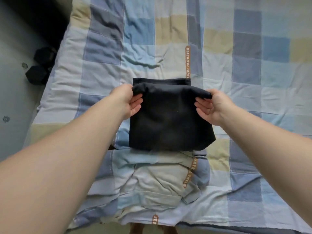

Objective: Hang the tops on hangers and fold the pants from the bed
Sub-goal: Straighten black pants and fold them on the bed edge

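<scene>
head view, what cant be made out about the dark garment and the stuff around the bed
1. Head view: the dark garment is folded over itself, hiding its inner layers.
2. Head view: its fold covers part of the left hand and right hand, so each grip is partly hidden.
3. Head view: black objects on the floor, too dark and blurred to identify.

Patchwork quilt (101, 68) in blue, grey, beige squares spread beyond and beside left hand (125, 100) and right hand (211, 106), bunched nearer than them. Brown lettered strip (187, 61) ran beyond right hand. Two black hexagonal weights (36, 74) sat on grey floor (13, 92), well left of left hand. Small dark motifs (6, 119) marked floor.
</scene>
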{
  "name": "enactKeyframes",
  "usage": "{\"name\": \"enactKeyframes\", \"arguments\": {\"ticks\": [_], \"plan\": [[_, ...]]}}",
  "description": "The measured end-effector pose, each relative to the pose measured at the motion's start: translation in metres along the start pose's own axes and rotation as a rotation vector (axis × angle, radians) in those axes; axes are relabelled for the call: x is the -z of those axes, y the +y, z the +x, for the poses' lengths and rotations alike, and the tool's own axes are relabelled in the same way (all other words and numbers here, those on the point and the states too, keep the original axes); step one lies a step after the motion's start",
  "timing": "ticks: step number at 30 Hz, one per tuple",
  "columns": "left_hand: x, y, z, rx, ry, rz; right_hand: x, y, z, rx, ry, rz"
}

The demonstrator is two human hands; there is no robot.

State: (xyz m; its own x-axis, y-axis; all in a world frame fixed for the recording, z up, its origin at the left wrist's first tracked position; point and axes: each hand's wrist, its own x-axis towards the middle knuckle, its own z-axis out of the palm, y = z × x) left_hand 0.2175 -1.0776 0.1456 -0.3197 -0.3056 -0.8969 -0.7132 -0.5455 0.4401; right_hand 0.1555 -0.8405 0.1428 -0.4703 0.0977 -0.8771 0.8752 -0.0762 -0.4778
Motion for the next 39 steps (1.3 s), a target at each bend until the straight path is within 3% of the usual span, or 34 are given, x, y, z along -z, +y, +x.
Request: {"name": "enactKeyframes", "arguments": {"ticks": [4,6,7,9,11,12,14,20,24,27,29,31,34,39], "plan": [[-0.022,0.014,0.041,-0.125,0.108,-0.150,-0.031,-0.017,0.045,0.105,-0.053,-0.009],[-0.034,0.008,0.060,-0.241,0.166,-0.101,-0.041,-0.010,0.066,0.196,-0.092,-0.149],[-0.036,-0.002,0.072,-0.341,0.212,0.063,-0.046,-0.001,0.075,0.275,-0.101,-0.285],[-0.033,-0.038,0.095,-0.547,0.246,0.628,-0.047,0.027,0.097,0.473,-0.114,-0.654],[-0.022,-0.075,0.116,-0.619,0.213,1.133,-0.043,0.059,0.117,0.603,-0.087,-1.145],[-0.018,-0.089,0.125,-0.631,0.214,1.246,-0.042,0.074,0.124,0.662,-0.055,-1.319],[-0.016,-0.105,0.147,-0.625,0.234,1.293,-0.040,0.097,0.139,0.784,-0.002,-1.442],[-0.024,-0.127,0.187,-0.758,0.372,1.326,-0.040,0.131,0.178,0.967,0.113,-1.379],[-0.021,-0.127,0.179,-0.759,0.368,1.298,-0.038,0.133,0.173,0.977,0.111,-1.301],[-0.017,-0.125,0.162,-0.798,0.365,1.169,-0.033,0.126,0.160,0.913,0.145,-1.129],[-0.013,-0.126,0.152,-0.786,0.348,0.978,-0.024,0.124,0.157,0.744,0.152,-0.962],[-0.009,-0.127,0.142,-0.673,0.308,0.788,-0.011,0.125,0.156,0.584,0.129,-0.789],[-0.004,-0.130,0.134,-0.428,0.219,0.757,0.004,0.122,0.155,0.470,0.079,-0.644],[0.018,-0.134,0.123,-0.280,0.028,0.522,0.023,0.118,0.141,0.371,-0.053,-0.577]]}}
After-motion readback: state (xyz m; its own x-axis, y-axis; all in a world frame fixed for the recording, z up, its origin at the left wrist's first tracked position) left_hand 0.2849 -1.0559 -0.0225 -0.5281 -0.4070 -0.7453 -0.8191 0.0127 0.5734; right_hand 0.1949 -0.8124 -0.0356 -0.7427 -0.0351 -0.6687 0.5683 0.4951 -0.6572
